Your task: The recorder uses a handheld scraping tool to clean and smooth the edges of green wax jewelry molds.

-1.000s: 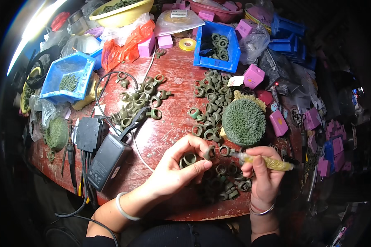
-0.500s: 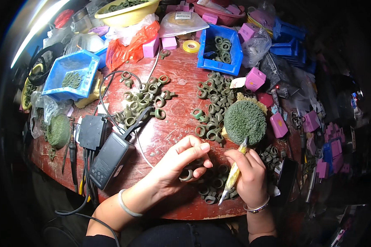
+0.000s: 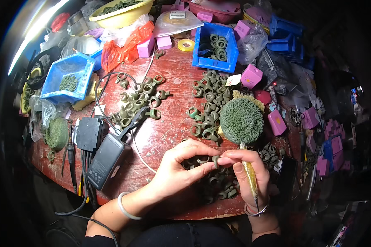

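Note:
Near the table's front, my left hand pinches a small dark green ring between thumb and fingertips. My right hand meets it there, its thumb and forefinger at the ring's right side. Tucked in the right hand is a slim pointed tool with a yellow wrapped handle; its dark thin end points down toward the wrist, and its pale upper end is by the round green textured pad. Beneath and between both hands lies a pile of rings, partly hidden.
More rings are heaped at the left and beyond the pad. A black power adapter with cables lies left of my forearm. Blue bins, a pale blue bin, pink blocks and plastic bags crowd the far side.
My right hand has moved left to meet the left hand at the ring. The tool has swung, so its lower end now points toward my right wrist instead of down-left.

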{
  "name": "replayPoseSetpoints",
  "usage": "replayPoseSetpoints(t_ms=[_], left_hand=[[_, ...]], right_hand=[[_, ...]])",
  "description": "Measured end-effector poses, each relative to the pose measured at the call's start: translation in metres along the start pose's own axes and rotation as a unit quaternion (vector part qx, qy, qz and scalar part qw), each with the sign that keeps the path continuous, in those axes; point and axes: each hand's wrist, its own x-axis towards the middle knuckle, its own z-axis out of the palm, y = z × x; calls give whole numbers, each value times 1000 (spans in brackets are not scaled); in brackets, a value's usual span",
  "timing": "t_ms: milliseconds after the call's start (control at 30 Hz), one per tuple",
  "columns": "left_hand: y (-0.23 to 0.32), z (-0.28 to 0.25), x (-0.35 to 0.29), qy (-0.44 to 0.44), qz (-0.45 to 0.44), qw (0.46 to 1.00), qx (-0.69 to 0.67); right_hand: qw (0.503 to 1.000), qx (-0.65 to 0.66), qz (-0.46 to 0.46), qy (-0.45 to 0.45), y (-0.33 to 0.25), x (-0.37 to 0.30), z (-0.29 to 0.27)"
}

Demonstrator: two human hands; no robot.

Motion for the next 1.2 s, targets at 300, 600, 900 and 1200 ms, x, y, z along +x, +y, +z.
replayPoseSetpoints(t_ms=[300, 600, 900, 1200], left_hand=[[15, -3, 0, -35, -298, 930, -212], [24, -68, 25, 216, -80, 577, -784], [7, -23, 12, 55, -118, 924, -359], [8, 9, -10, -8, 136, 982, 135]], right_hand=[[986, -150, -73, 3, 2, 3, 3], [999, -19, 43, 25, 6, -1, 8], [994, -65, -54, 67, 10, 4, 4], [999, -38, -6, 32, 8, -3, 6]])
